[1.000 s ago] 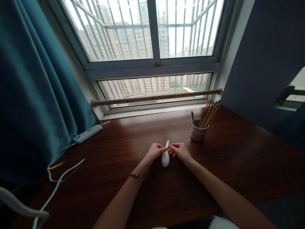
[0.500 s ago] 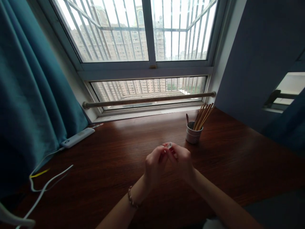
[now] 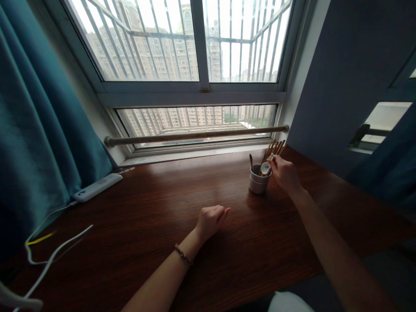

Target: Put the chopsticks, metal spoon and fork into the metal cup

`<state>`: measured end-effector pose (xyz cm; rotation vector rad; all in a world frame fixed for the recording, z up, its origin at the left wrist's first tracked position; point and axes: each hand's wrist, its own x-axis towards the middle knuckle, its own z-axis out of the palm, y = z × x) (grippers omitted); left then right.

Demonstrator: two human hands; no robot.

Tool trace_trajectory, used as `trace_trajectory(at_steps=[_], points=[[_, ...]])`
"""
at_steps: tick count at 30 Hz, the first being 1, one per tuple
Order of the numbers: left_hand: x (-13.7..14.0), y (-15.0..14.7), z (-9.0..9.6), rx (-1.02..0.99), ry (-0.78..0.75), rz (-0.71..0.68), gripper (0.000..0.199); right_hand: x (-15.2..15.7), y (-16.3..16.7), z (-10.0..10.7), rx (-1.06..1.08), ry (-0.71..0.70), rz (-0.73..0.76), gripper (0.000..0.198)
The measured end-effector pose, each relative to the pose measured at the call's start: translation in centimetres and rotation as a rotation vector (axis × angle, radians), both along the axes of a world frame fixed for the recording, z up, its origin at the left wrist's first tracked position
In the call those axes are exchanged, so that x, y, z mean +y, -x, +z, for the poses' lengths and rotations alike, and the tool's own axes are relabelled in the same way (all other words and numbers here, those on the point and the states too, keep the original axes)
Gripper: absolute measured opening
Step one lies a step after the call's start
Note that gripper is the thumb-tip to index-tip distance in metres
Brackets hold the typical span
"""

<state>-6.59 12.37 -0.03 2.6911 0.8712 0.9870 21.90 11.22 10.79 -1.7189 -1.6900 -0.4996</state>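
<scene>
My right hand (image 3: pixel 283 172) pinches the handle of a small white soup spoon (image 3: pixel 265 168) with a blue mark in its bowl. The spoon hangs bowl-down at the mouth of a light-coloured round cup (image 3: pixel 258 185), in front of the sticks standing there. Several wooden chopsticks (image 3: pixel 277 147) lean to the right in this cup, and a dark-handled utensil (image 3: pixel 251 161) stands at its left side. My left hand (image 3: pixel 211 220) is closed low over the table, fingers curled together, with nothing visible in it. A beaded bracelet (image 3: pixel 183 255) circles the left wrist.
A dark reddish wooden table (image 3: pixel 156 216) stretches to the window. At the left lie a white power strip (image 3: pixel 97 187) and a white cable (image 3: pixel 55 253) with a yellow tie (image 3: pixel 40 238). A blue curtain (image 3: pixel 48 108) hangs beside them. A rail (image 3: pixel 195 136) crosses the window.
My hands have come apart. The right hand has moved right and forward to the cup, the spoon now plainly in its fingers. My left hand stays near the middle, closed. The view has shifted slightly.
</scene>
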Motion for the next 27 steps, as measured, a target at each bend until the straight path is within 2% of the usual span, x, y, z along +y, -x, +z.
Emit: trace_trajectory(at_steps=[2,6,14,19,21,24,26,27], points=[[-0.1,-0.1,0.0,0.022,0.002,-0.015,0.035,0.8,-0.2,-0.8,-0.071,0.105,0.029,0.016],[-0.1,-0.1,-0.1,0.051,0.009,-0.019,0.035,1.7,0.1,-2.1,-0.132,0.182,0.061,0.013],[-0.1,-0.1,-0.3,0.077,0.042,-0.024,0.037,2.5,0.5,-3.3,-0.112,0.244,0.087,0.017],[-0.2,-0.2,-0.2,0.056,0.080,-0.036,0.037,2.1,0.6,-2.8,-0.078,0.248,0.134,0.021],[-0.3,-0.2,-0.1,0.033,0.102,-0.045,0.037,1.5,1.4,-2.4,-0.050,0.156,0.106,0.022],[-0.4,-0.3,0.0,-0.038,0.157,-0.045,0.037,0.1,4.9,-2.5,0.101,-0.188,0.056,0.031],[-0.4,-0.3,0.1,-0.126,0.213,-0.013,0.037,-0.9,8.6,-3.6,0.222,-0.311,0.167,0.022],[-0.3,-0.3,0.1,-0.183,0.245,0.015,0.036,-1.4,10.5,-4.4,0.231,-0.281,0.283,0.019]])
